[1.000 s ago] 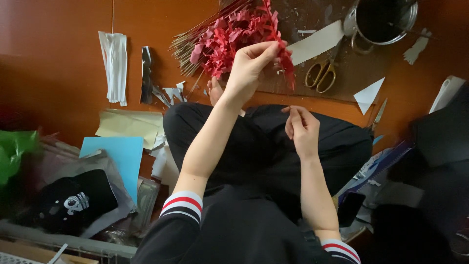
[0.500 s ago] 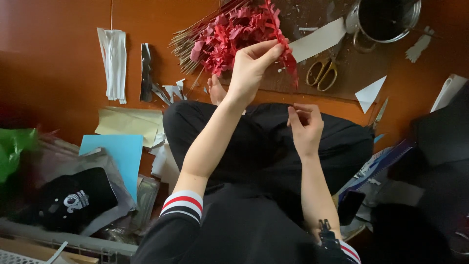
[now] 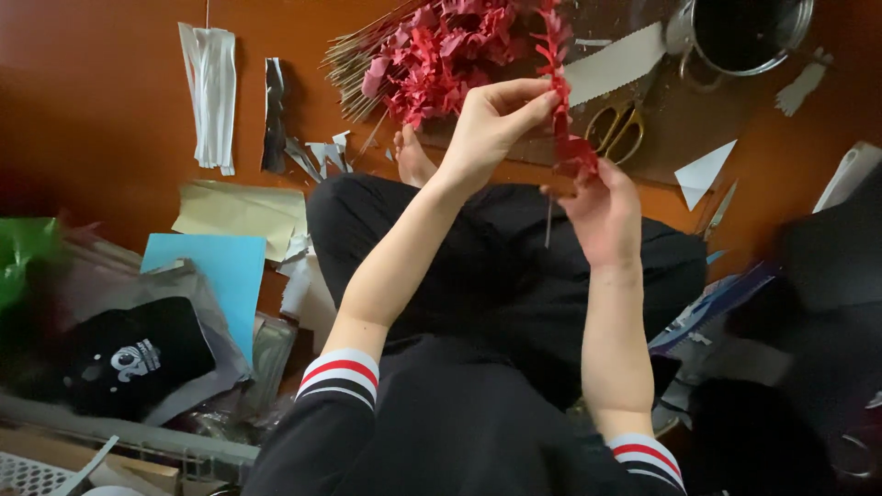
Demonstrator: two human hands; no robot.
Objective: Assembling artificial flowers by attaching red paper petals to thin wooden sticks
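Red fringed paper strip (image 3: 559,92) runs upright, top end away from person; left hand (image 3: 491,124) & right hand (image 3: 602,207) both pinch it.

The metal pot (image 3: 751,37) and the pile of red paper flowers (image 3: 441,50) are cut off by the top edge. The gold scissors (image 3: 617,129) are partly hidden behind the red paper strip (image 3: 562,92). The green bag (image 3: 23,257) at the left edge is blurry.
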